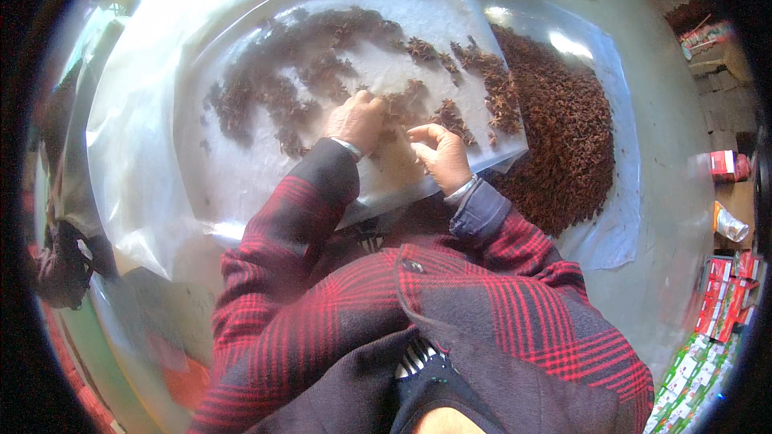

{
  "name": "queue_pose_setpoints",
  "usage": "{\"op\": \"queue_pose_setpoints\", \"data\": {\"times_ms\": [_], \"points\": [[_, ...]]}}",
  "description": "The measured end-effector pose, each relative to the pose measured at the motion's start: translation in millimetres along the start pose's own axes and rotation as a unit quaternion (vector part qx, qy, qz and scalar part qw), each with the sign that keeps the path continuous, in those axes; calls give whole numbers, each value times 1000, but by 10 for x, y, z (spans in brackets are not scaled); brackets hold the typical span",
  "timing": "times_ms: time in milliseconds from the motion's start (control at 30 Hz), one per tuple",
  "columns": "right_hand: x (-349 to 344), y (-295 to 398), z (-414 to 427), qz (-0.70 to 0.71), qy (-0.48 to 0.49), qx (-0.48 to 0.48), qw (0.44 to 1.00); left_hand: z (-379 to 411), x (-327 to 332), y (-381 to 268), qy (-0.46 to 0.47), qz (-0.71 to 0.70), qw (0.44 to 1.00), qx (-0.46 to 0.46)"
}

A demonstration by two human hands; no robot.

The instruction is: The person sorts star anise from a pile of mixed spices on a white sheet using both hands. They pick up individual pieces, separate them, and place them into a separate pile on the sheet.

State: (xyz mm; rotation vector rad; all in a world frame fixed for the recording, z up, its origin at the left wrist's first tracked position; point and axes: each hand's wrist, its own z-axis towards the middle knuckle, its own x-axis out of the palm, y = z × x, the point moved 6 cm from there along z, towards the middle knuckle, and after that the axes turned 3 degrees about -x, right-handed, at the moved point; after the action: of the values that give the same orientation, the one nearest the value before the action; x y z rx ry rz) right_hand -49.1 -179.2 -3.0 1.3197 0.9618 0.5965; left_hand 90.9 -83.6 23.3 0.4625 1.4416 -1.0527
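Brown star anise [329, 69] lies spread in loose clusters over a clear plastic sheet [232, 193] before me. My left hand [356, 120] reaches down at the near edge of one cluster [405, 99], its fingertips hidden behind the back of the hand. Just right of it, my right hand [445, 155] hovers over the sheet's near right part with thumb and forefinger close together. Whether a small piece sits between them is too blurred to tell. Another small group of star anise [449, 117] lies directly beyond the right hand.
A large heap of dark reddish-brown dried pieces [558, 126] lies to the right on another plastic sheet [624, 193]. Red boxes [718, 295] and green-and-white packs [693, 367] are stacked at the far right. A dark bag-like thing [66, 265] is at the left rim.
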Motion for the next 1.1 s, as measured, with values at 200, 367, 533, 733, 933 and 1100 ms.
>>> {"op": "queue_pose_setpoints", "data": {"times_ms": [200,367,533,733,933,1100], "points": [[140,113,155,26,6,-15,1000,-73,-55,150,-18,-261,961,-88],[325,133,206,314,64,63,945,-252,42,76,39,-602,785,-142],[271,187,82,291,74,71,951,-392,60,29,63,-574,804,-143],[279,262,-14,412,87,146,895,-468,-25,4,61,-580,804,-114],[233,290,-24,394,148,165,892,-556,-188,-62,102,-576,806,-88],[225,294,-39,306,142,111,935,-650,-339,-134,75,-477,876,-11]]}}
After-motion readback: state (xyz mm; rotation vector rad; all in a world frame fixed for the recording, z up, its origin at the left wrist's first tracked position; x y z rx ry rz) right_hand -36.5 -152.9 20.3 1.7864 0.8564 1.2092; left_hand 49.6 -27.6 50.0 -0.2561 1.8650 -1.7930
